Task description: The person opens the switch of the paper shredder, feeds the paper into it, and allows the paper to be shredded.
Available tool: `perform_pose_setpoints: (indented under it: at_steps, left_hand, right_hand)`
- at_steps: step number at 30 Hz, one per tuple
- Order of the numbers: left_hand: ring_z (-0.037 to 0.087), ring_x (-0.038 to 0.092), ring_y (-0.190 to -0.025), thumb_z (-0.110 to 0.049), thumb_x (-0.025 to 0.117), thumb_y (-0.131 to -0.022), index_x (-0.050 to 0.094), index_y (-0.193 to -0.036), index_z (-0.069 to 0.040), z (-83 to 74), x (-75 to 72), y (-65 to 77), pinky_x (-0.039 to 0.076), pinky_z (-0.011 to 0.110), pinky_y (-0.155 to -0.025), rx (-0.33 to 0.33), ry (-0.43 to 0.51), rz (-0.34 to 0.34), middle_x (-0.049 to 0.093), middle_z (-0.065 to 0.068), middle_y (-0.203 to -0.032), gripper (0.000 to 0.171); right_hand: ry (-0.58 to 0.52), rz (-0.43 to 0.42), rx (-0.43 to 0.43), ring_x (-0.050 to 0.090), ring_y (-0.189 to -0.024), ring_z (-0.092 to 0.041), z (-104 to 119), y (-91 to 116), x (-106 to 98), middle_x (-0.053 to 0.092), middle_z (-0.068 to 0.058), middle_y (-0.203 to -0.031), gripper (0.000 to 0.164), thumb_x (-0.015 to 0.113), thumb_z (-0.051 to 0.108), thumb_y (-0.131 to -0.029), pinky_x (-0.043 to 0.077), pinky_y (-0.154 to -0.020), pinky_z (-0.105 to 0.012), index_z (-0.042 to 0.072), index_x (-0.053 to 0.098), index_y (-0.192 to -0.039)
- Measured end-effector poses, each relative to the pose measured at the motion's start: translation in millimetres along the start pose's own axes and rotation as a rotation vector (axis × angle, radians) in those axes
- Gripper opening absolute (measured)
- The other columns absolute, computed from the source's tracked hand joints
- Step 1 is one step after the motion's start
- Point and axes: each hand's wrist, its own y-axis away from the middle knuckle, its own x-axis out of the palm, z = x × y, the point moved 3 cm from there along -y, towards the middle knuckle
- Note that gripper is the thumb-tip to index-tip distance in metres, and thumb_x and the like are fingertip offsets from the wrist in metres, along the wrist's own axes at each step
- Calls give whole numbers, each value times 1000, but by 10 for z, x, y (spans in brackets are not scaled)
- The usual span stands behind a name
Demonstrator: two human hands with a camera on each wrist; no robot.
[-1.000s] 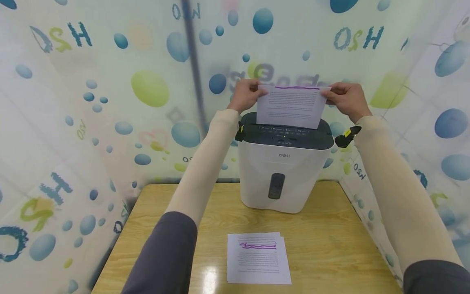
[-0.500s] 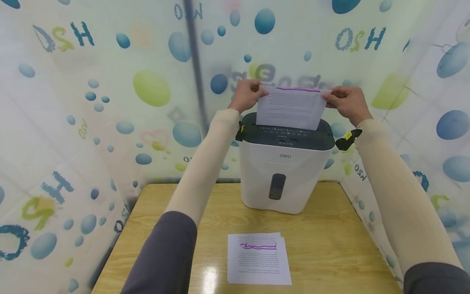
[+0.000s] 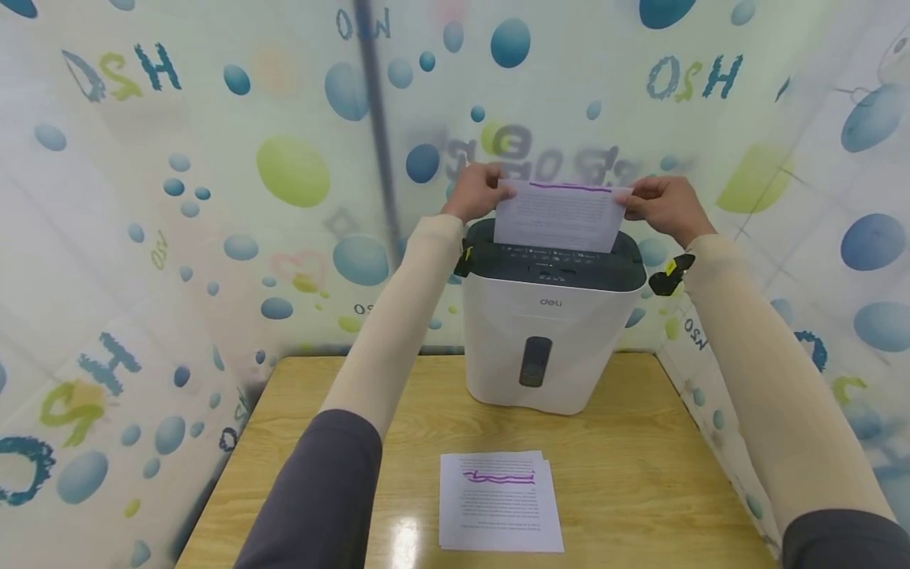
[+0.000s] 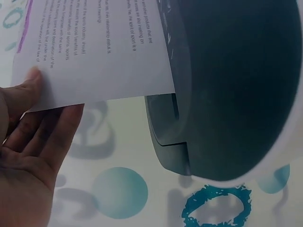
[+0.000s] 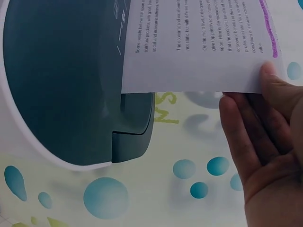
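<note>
A printed sheet of paper (image 3: pixel 558 217) with a purple marker line near its top stands upright in the slot of a paper shredder (image 3: pixel 547 340), white with a dark top. My left hand (image 3: pixel 475 192) pinches the sheet's upper left corner, thumb in front and fingers behind. At the upper right corner my right hand (image 3: pixel 667 205) pinches it the same way. In the left wrist view the thumb (image 4: pixel 32 82) lies on the printed side, and the sheet's lower edge disappears into the slot. The right wrist view shows the purple line close to the right thumb (image 5: pixel 274 80).
A small stack of printed sheets (image 3: pixel 498 514), the top one marked in purple, lies on the wooden table (image 3: pixel 633 458) in front of the shredder. Behind and on both sides hangs a patterned curtain (image 3: pixel 291 261) close to the table's edges.
The sheet has sunk a little deeper into the shredder, and both hands have moved down with it, still pinching its corners. The shredder and the stack stay where they were.
</note>
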Motion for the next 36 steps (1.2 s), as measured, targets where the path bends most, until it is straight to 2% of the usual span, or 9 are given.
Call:
perform_pose_setpoints:
  at_steps: [5, 14, 18, 22, 32, 36]
  left_hand:
    - [17, 57, -88, -21, 68, -101, 73, -104, -7, 11, 31, 29, 47, 28, -75, -49, -18, 48, 70, 7, -108, 16]
    - [17, 55, -89, -22, 70, -99, 74, -110, -5, 39, 70, 47, 44, 26, -76, -24, -86, 46, 70, 9, -108, 20]
    - [18, 53, -86, -22, 71, -99, 74, -106, -5, 52, 84, 55, 42, 25, -73, -15, -94, 57, 68, 8, -102, 19]
    - [18, 50, -83, -22, 70, -99, 74, -103, -6, 73, 100, 60, 40, 25, -70, -8, -92, 73, 66, 6, -96, 17]
    - [20, 62, -93, -23, 69, -100, 76, -109, -6, 79, 133, 127, 50, 32, -83, 3, -146, 122, 74, 11, -109, 21]
    - [21, 65, -102, -28, 68, -100, 76, -111, -9, 80, 130, 155, 53, 35, -89, -28, -146, 152, 73, 9, -114, 24]
  right_hand:
    - [53, 42, -18, 67, -75, 6, -33, -8, 35, 76, -7, -120, 54, 67, 43, -97, 51, -106, -53, 0, 66, -129]
    - [88, 58, 1, 71, -85, -5, -75, 21, 81, 69, -19, -132, 55, 65, 44, -99, 51, -106, -53, 0, 64, -133]
    - [97, 72, -1, 75, -102, -26, -80, 33, 92, 68, -21, -133, 55, 65, 43, -99, 50, -107, -55, 0, 64, -134]
    - [106, 95, 5, 69, -117, -39, -107, 31, 94, 67, -21, -134, 56, 63, 44, -100, 47, -109, -58, 1, 63, -136]
    - [176, 132, -2, 66, -119, -43, -142, 63, 116, 68, -24, -131, 54, 61, 44, -102, 47, -108, -60, 1, 63, -135]
    - [204, 155, -15, 66, -117, -43, -124, 92, 115, 68, -26, -129, 52, 60, 43, -103, 50, -104, -58, 1, 65, -132]
